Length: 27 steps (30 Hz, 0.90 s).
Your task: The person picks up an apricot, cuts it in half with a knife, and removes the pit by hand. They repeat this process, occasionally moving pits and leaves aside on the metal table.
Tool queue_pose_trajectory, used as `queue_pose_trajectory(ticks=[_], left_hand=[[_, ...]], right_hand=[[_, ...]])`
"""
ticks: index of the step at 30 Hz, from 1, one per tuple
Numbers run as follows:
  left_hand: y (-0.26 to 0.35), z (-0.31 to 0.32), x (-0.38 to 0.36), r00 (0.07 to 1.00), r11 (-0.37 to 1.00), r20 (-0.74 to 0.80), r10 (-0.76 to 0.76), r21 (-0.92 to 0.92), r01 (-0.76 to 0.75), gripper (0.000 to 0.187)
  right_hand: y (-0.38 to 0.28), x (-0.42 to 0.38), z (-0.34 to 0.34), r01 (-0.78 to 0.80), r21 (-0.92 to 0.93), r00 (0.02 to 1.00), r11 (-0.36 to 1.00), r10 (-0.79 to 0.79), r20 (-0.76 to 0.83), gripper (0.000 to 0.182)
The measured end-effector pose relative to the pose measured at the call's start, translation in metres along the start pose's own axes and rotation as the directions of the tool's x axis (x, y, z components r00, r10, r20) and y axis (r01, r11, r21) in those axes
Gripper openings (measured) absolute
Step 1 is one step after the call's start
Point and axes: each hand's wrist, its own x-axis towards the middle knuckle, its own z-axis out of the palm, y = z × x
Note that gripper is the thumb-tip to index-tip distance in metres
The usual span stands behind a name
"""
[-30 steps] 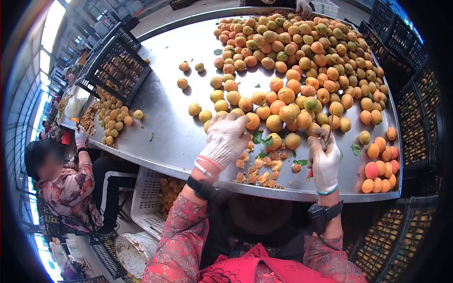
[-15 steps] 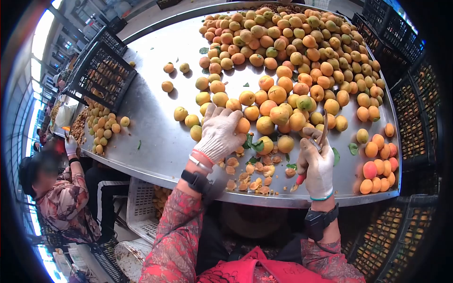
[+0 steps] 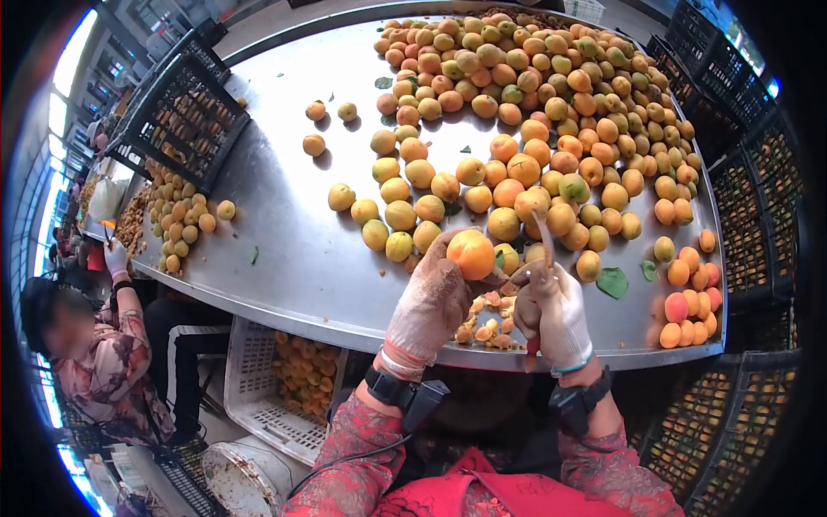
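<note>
We get strong daylight from windows (image 3: 76, 52) at ten o'clock, glaring white off the table (image 3: 289, 108) toward eleven, where loose fruit (image 3: 314, 145) throws shadows toward five. Crates (image 3: 722, 69) at two o'clock sink into gloom. Our view bows into black corners; a person's head (image 3: 57, 317) near nine is blurred.

Round and bright orange, the apricot (image 3: 471, 253) is sitting in the left hand (image 3: 429, 300), its smooth top facing up! Close by, the slim, curved tool (image 3: 544, 236) is pointing upward from the right hand (image 3: 556, 317), red end showing below.
</note>
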Motion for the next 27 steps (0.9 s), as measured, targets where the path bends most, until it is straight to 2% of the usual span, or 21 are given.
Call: queue_pose_trajectory(ticks=[3, 4, 5, 6, 7, 9, 10, 13, 15, 16, 17, 18, 19, 20, 22, 23, 25, 26, 27], left_hand=[[0.004, 0.002, -0.006, 0.999, 1.0, -0.035, -0.017, 0.022, 0.018, 0.05], [0.008, 0.004, -0.008, 0.996, 0.995, -0.08, -0.032, 0.091, 0.039, 0.05], [0.01, 0.006, -0.009, 0.991, 0.985, -0.124, -0.045, 0.16, 0.065, 0.051], [0.009, 0.009, -0.008, 0.991, 0.987, -0.131, -0.024, 0.157, 0.045, 0.062], [0.011, 0.012, -0.01, 0.991, 0.987, -0.13, -0.035, 0.153, 0.055, 0.062], [0.017, 0.016, -0.016, 0.992, 0.917, -0.107, 0.06, 0.399, -0.013, 0.066], [0.014, 0.01, -0.015, 0.995, 0.93, -0.074, 0.072, 0.365, -0.04, 0.073], [0.021, 0.014, -0.02, 0.996, 0.891, -0.077, 0.037, 0.453, 0.002, 0.073], [0.021, 0.011, -0.022, 0.998, 0.896, -0.05, 0.039, 0.443, -0.013, 0.071], [0.02, 0.009, -0.023, 0.999, 0.9, -0.023, 0.044, 0.436, -0.03, 0.07], [0.019, 0.007, -0.024, 0.999, 0.9, -0.025, 0.044, 0.435, -0.029, 0.07], [0.018, 0.005, -0.025, 0.999, 0.916, -0.032, 0.029, 0.4, -0.013, 0.064], [0.017, 0.003, -0.025, 0.999, 0.931, -0.038, 0.015, 0.366, -0.001, 0.06], [0.014, 0.001, -0.025, 0.999, 0.93, -0.04, 0.02, 0.369, -0.004, 0.06], [0.004, 0.002, -0.023, 0.994, 0.976, -0.062, 0.095, 0.202, -0.08, 0.058], [0.001, 0.004, -0.023, 0.993, 0.976, -0.065, 0.1, 0.203, -0.085, 0.058], [-0.003, 0.01, -0.023, 0.957, 0.991, -0.282, -0.067, -0.132, 0.03, 0.061], [0.0, 0.014, -0.023, 0.976, 0.987, -0.203, -0.075, -0.152, 0.045, 0.058], [-0.001, 0.016, -0.024, 0.976, 0.987, -0.205, -0.075, -0.156, 0.043, 0.058]], right_hand=[[-0.027, -0.003, 0.01, 0.155, -0.018, 0.987, 0.988, -0.154, 0.04, 0.06], [-0.03, -0.003, 0.012, 0.187, 0.002, 0.979, 0.982, -0.186, 0.08, 0.063], [-0.028, -0.002, 0.016, 0.188, -0.002, 0.98, 0.982, -0.187, 0.074, 0.063], [-0.024, -0.002, 0.022, 0.182, -0.021, 0.977, 0.983, -0.179, 0.116, 0.064], [-0.02, -0.004, 0.025, 0.175, -0.04, 0.974, 0.984, -0.166, 0.155, 0.066], [-0.014, -0.008, 0.027, 0.151, -0.051, 0.975, 0.987, -0.141, 0.171, 0.063], [-0.013, -0.01, 0.029, 0.179, -0.095, 0.972, 0.979, -0.162, 0.167, 0.061], [-0.009, -0.013, 0.033, 0.214, -0.152, 0.97, 0.965, -0.192, 0.148, 0.057], [-0.006, -0.013, 0.034, 0.237, -0.231, 0.969, 0.944, -0.211, 0.13, 0.054], [-0.007, -0.013, 0.033, 0.235, -0.232, 0.969, 0.944, -0.209, 0.13, 0.054], [-0.01, -0.013, 0.031, 0.167, -0.188, 0.98, 0.968, -0.142, 0.142, 0.051], [-0.012, -0.013, 0.031, 0.098, -0.144, 0.985, 0.985, -0.075, 0.158, 0.05], [-0.011, -0.012, 0.034, 0.098, -0.142, 0.984, 0.985, -0.075, 0.162, 0.05], [-0.01, -0.01, 0.039, 0.149, -0.141, 0.984, 0.979, -0.132, 0.123, 0.049], [-0.008, -0.006, 0.043, 0.202, -0.141, 0.977, 0.969, -0.19, 0.091, 0.049], [-0.002, -0.004, 0.04, 0.26, -0.23, 0.964, 0.938, -0.24, 0.113, 0.053], [0.006, 0.0, 0.038, 0.366, -0.401, 0.93, 0.839, -0.327, 0.167, 0.06], [0.004, 0.003, 0.037, 0.383, -0.411, 0.923, 0.827, -0.336, 0.185, 0.06], [0.006, 0.004, 0.036, 0.381, -0.413, 0.924, 0.827, -0.333, 0.187, 0.06]])
